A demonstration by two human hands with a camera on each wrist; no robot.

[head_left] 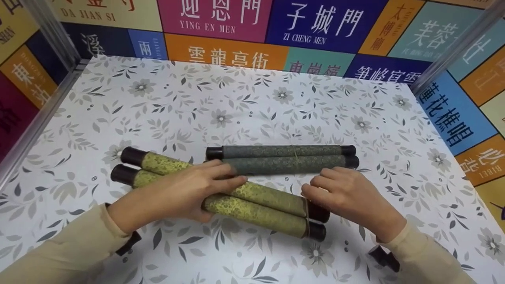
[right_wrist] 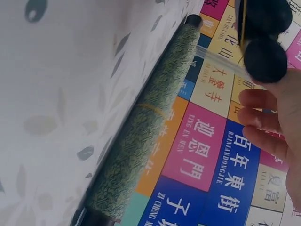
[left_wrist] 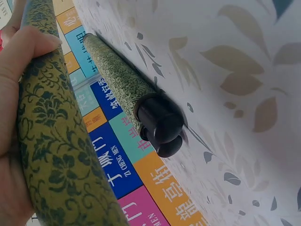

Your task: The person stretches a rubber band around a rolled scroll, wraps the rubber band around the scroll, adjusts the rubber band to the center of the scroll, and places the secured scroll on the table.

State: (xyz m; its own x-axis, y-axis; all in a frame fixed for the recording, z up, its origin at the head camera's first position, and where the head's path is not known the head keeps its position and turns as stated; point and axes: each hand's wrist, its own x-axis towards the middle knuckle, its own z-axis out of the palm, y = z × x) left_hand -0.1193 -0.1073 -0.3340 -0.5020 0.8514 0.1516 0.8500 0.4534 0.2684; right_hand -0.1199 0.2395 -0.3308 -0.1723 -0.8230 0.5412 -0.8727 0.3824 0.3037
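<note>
My left hand (head_left: 197, 185) grips a yellow-green patterned double-roll scroll (head_left: 268, 201) left of its middle. The scroll lies aslant across the front in the head view, with dark knobs at both ends. In the left wrist view, the thumb lies along the patterned roll (left_wrist: 56, 141). At the scroll's right end a thin band (head_left: 307, 213) circles both rolls beside the knobs. My right hand (head_left: 343, 193) has curled fingers at that end; in the right wrist view its thumb is hidden behind the dark knobs (right_wrist: 265, 59).
A grey-green double scroll (head_left: 276, 165), tied with a thin cord, lies just behind on the flowered tablecloth (head_left: 252, 114). Dark knobs (head_left: 384, 258) show beside the right sleeve and another dark end (head_left: 128, 243) under the left sleeve. Printed panels (head_left: 221, 19) wall the table's back and sides.
</note>
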